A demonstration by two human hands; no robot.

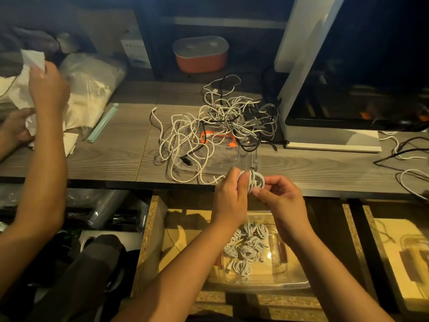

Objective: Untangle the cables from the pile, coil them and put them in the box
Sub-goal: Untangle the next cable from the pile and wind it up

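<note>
I have my left hand (229, 194) and my right hand (283, 201) close together over the near edge of the grey wood-grain worktop (104, 154). Between them is a small coil of white cable (256, 181). The left hand grips the coil from 9 o'clock, with the fingers curled round it and the thumb lying on its front. The right hand pinches the lower edge of the coil from 4 o'clock between thumb and forefinger, and its other fingers are curled.

At 12 o'clock from the hands, near but apart from them, lies the pile of tangled white and black cables (220, 122). It spreads over a clear flat plastic piece with an orange part (218, 138), which I cannot identify better.

At 6 o'clock, under my forearms, an open wooden drawer (148, 240) holds the clear plastic box (299, 285), with several coiled white cables (248, 247) in it. My forearms hide part of the box.

At 2 o'clock a white appliance with a dark window (329, 138) stands on the worktop, just beside the pile. At 10 o'clock a second person's two hands (48, 89) hold crumpled white paper (32, 56).
</note>
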